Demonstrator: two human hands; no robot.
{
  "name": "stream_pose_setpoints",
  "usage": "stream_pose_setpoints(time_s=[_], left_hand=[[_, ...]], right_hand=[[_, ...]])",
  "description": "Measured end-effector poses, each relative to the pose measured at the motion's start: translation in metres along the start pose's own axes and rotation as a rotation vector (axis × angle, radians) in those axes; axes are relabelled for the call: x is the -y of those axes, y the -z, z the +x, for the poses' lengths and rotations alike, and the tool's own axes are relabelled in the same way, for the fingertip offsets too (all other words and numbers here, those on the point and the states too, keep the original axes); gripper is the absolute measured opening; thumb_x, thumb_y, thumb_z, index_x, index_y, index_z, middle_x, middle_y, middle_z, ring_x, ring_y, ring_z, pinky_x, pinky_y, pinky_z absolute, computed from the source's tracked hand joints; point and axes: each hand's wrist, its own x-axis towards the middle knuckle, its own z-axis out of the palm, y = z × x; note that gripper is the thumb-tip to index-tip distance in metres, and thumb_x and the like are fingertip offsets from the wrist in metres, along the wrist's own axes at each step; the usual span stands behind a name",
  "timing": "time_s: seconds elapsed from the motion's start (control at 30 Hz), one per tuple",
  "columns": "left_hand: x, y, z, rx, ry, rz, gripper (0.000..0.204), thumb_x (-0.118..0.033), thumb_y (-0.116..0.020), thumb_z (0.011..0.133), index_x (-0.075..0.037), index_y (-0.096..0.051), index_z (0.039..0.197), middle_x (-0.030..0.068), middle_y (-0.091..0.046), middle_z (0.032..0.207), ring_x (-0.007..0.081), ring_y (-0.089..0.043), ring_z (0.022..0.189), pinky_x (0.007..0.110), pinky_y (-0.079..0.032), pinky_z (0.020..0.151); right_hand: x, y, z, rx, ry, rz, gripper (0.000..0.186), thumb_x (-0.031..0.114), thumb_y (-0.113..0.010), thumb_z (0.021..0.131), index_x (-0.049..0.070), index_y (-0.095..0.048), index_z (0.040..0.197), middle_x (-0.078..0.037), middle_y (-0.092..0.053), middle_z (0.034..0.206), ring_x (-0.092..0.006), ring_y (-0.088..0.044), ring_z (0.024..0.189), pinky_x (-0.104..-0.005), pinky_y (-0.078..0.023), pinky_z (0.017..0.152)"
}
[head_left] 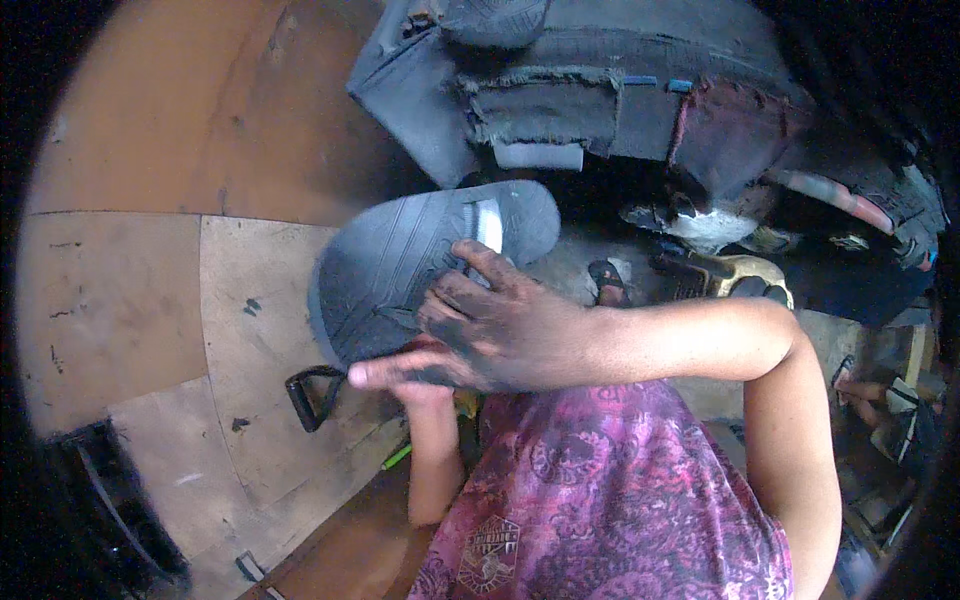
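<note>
A dark grey shoe sole (385, 260) with grooved lines and a pale strip (488, 225) across its narrow middle is held up in front of me. My right hand (490, 325), smudged black, lies over its near side. The fingers curl against the sole's face and the thumb stretches out to the left along the lower edge. My left hand (428, 388) comes up from below at that same edge, behind the right one. Most of its fingers are hidden, but it appears to hold the sole from beneath. Whether something small is under my right fingertips cannot be seen.
A black loop-shaped handle (312, 398) rests on the stained brown board (160, 330) at left. Beside my left forearm shows a thin green item (397, 457). Frayed dark fabric (545, 105) and a white cylinder (540, 157) lie ahead. A sandal (608, 283) is on the floor.
</note>
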Motion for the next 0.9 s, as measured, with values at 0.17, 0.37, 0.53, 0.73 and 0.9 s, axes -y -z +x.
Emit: stream_pose_setpoints(time_s=[0.17,0.37,0.53,0.73,0.9], left_hand=[[0.084,0.012,0.023,-0.272,0.62,0.093,0.051,-0.05,-0.054,0.088,-0.011,-0.053,0.121,0.0083,-0.057,0.123,0.0249,-0.053,0.113,0.042,-0.045,0.094],[0.106,0.019,0.045,-0.184,0.579,0.301,0.039,-0.036,-0.05,0.095,-0.01,-0.052,0.123,0.0114,-0.059,0.121,0.0308,-0.06,0.107,0.049,-0.054,0.082],[0.119,0.013,0.063,-0.013,0.631,0.352,0.032,-0.012,-0.056,0.092,-0.003,-0.05,0.122,0.0139,-0.057,0.121,0.0288,-0.058,0.109,0.05,-0.048,0.092],[0.124,-0.003,0.089,0.024,0.545,0.517,0.036,-0.006,-0.056,0.089,0.001,-0.045,0.123,0.0154,-0.056,0.121,0.0283,-0.056,0.11,0.046,-0.044,0.098],[0.089,-0.033,0.1,0.126,0.308,0.924,0.032,-0.004,-0.062,0.087,0.001,-0.052,0.117,0.0072,-0.06,0.109,0.0139,-0.056,0.099,0.028,-0.043,0.089]], right_hand=[[0.001,0.001,-0.06,-0.231,-0.172,0.191,0.09,0.027,-0.067,0.077,0.022,-0.001,0.138,-0.02,-0.044,0.128,-0.0345,-0.048,0.117,-0.0536,-0.036,0.1],[-0.001,0.002,-0.152,-1.326,-1.345,1.342,0.09,0.016,-0.065,0.087,0.017,0.001,0.148,-0.009,-0.052,0.12,-0.02,-0.057,0.103,-0.0393,-0.053,0.082],[-0.035,-0.039,-0.176,-1.537,-1.354,1.428,0.027,0.014,-0.063,0.089,0.013,-0.05,0.113,-0.003,-0.062,0.106,-0.0175,-0.063,0.096,-0.0376,-0.054,0.077],[-0.058,-0.084,-0.18,-1.624,-1.425,1.669,0.029,0.019,-0.064,0.088,0.011,-0.05,0.112,-0.006,-0.062,0.108,-0.0224,-0.061,0.102,-0.0415,-0.051,0.086],[-0.073,-0.115,-0.151,-1.409,-1.192,2.102,0.037,0.027,-0.064,0.088,0.004,-0.05,0.114,-0.012,-0.063,0.111,-0.0256,-0.061,0.104,-0.0449,-0.046,0.095]])
